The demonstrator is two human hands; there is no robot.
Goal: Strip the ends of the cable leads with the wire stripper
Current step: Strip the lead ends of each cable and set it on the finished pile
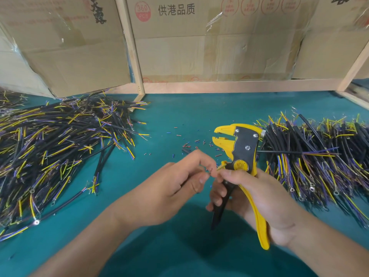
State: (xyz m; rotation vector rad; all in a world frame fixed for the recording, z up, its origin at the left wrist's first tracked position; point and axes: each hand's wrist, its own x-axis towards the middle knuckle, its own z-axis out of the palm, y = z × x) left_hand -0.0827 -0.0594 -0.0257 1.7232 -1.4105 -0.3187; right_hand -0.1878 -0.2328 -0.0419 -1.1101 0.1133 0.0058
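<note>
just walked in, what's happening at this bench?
A person is stripping cable leads by hand. The right hand grips a yellow wire stripper, its jaws open and empty. The left hand pinches thin lead ends at its fingertips, beside the stripper. Cable piles lie left and right on the green table, insulation bits between them.

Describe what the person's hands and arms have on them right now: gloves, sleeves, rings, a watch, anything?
Nothing is worn that this view shows. The left hand and right hand are both bare, with no gloves, rings or tape. Both forearms are bare too, as far as the picture's bottom edge; no sleeve, watch or wristband is visible. Fingernails look short and unpainted.
</note>
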